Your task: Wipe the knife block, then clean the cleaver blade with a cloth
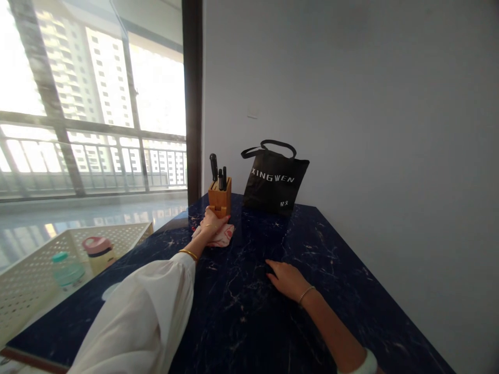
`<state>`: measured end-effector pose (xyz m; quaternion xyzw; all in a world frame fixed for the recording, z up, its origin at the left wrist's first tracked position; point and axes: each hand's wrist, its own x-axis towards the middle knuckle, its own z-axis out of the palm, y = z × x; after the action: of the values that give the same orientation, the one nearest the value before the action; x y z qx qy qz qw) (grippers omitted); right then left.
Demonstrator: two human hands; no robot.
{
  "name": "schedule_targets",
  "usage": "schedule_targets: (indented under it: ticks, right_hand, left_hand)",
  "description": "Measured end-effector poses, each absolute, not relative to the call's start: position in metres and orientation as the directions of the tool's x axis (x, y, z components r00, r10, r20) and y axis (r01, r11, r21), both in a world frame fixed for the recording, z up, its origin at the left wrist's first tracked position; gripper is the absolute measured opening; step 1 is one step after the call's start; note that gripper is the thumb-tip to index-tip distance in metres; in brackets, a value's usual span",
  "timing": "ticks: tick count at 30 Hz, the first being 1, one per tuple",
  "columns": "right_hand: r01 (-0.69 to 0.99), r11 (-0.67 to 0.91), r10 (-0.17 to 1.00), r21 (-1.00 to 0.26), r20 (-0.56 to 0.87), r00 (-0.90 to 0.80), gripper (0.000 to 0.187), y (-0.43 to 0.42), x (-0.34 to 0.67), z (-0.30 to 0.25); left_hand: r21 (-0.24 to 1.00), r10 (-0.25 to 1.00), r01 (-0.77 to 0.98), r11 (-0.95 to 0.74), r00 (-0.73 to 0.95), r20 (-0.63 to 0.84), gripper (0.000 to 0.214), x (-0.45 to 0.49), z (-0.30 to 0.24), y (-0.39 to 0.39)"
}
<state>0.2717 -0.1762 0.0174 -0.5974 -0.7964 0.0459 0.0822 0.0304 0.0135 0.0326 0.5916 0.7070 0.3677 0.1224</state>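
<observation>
My left hand (pixel 212 222) reaches far across the dark blue marble table (pixel 273 311) and presses on a pink and white cloth (pixel 224 236), right beside the base of a wooden knife block (pixel 220 198) that holds black-handled knives. My left arm wears a loose white sleeve and a gold bangle. My right hand (pixel 286 278) lies flat on the tabletop with fingers spread, holding nothing, a thin bracelet at the wrist.
A black tote bag (pixel 275 179) with white lettering stands against the grey wall behind the knife block. At the left, a white perforated tray (pixel 23 280) holds a teal-lidded jar (pixel 66 269) and a pink-lidded bottle (pixel 99 253). A large window fills the left.
</observation>
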Motion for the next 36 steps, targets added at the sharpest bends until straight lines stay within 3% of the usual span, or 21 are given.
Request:
schedule_targets:
  ticks: [18,26,36]
  right_hand:
    - [0.963,0.244,0.967,-0.115,0.103,-0.233,0.037,-0.177,0.262,0.019]
    - [0.97,0.224,0.972,-0.099,0.089,-0.215,0.033,-0.174,0.26,0.024]
    - [0.962,0.243,0.967,-0.125,0.11,-0.23,0.036,-0.173,0.262,0.023]
  left_hand:
    - [0.727,0.897,0.686,0.039,-0.345,0.277,0.088,0.04,0.026,0.002]
    - [0.588,0.861,0.809,0.0,-0.299,0.411,0.071,0.039,0.015,0.008]
    - [0.576,0.869,0.818,0.004,-0.288,0.403,0.076,0.039,0.013,0.007]
